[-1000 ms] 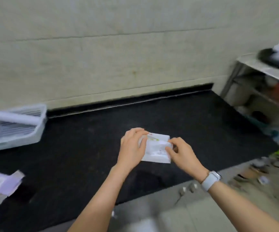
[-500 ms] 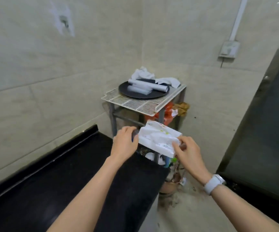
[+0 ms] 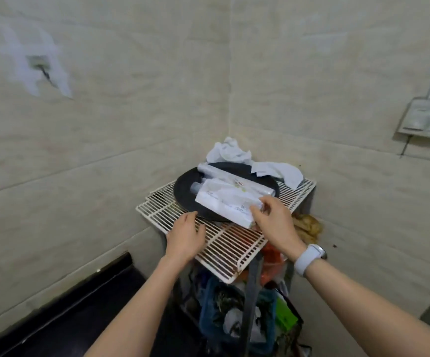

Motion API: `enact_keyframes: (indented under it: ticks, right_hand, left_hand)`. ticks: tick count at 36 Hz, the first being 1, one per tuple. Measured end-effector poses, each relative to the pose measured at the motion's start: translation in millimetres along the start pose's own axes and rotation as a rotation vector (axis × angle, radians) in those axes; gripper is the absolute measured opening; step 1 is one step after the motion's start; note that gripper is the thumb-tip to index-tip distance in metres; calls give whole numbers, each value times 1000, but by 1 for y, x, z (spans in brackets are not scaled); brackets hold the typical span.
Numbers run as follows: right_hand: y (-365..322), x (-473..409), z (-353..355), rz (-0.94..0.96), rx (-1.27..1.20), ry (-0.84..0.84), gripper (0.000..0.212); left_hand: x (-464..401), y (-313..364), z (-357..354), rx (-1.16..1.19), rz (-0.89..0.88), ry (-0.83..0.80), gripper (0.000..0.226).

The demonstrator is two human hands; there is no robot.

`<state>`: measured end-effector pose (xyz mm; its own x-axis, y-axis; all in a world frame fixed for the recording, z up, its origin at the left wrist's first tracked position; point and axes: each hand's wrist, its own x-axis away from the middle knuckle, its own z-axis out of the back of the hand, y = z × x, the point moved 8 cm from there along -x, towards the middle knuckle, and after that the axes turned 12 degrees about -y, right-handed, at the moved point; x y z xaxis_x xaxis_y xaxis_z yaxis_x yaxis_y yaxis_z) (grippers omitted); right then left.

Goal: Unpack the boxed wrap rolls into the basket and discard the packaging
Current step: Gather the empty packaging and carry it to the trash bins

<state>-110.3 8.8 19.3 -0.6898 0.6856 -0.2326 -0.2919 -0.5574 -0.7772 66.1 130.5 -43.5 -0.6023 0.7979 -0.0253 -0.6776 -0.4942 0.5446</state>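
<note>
The print on the box (image 3: pixel 228 202) is too blurred to read, and the box's near right end is hidden behind the right hand (image 3: pixel 275 225). The shelves under the rack (image 3: pixel 224 243) are a dim jumble: a blue crate (image 3: pixel 237 310) with pale crumpled stuff in it, something green, something orange-red, none of it clear. The counter (image 3: pixel 85 318) is cut off by the bottom-left edge of the view.

A black round tray (image 3: pixel 183 191) sits on the white wire rack toward its far left corner. In the tray lie two wrap rolls (image 3: pixel 224 173), side by side and running from far left to near right; the nearer one is mostly covered by the box. The flattened white box lies across the near side of the tray, its near end jutting past the rim over the rack. A crumpled white cloth (image 3: pixel 229 150) rests at the rack's far corner, draping onto the tray's far rim.

The right hand, a white watch (image 3: pixel 309 258) on its wrist, pinches the box's near right end between thumb and fingers. The left hand (image 3: pixel 185 238) is spread loosely, palm down, holding nothing, over the rack's near left edge just beside the tray; whether it touches the wires I cannot tell.
</note>
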Motion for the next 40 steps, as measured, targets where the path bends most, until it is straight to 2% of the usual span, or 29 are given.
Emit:
enact_keyframes:
  ticks: [5, 8, 10, 12, 14, 18, 24, 27, 30, 33, 40]
  right_hand:
    - [12, -70, -55, -66, -213, -227, 13]
    - [24, -103, -85, -149, -244, -347, 24]
    - [26, -121, -91, -116, -150, -327, 18]
    - [21, -136, -90, -24, 77, -268, 8]
    - [18, -147, -91, 49, 293, -225, 21]
    - [23, -155, -96, 112, 533, -207, 22]
    - [37, -152, -104, 196, 526, -355, 40]
    - [37, -149, -91, 208, 472, -321, 44]
    - [25, -144, -81, 314, 471, -238, 43]
    - [4, -134, -80, 405, 446, -230, 37]
    - [-69, -59, -132, 643, 250, -534, 30]
  left_hand:
    - [-22, -28, 3, 11, 130, 60, 51]
    - [-31, -36, 1, -30, 215, 51, 60]
    - [-39, -35, -3, -84, 249, 11, 65]
    - [-48, -34, -6, -115, 284, -8, 67]
    - [-55, -31, -9, -133, 313, -24, 68]
    - [-64, -27, -20, -177, 349, -82, 70]
    - [-72, -32, -25, -215, 401, -111, 71]
    - [-73, -34, -27, -200, 402, -106, 70]
    - [-69, -34, -22, -128, 386, -53, 65]
    - [-55, -30, -2, -87, 361, 75, 58]
    - [51, -54, 49, -126, 410, 318, 46]
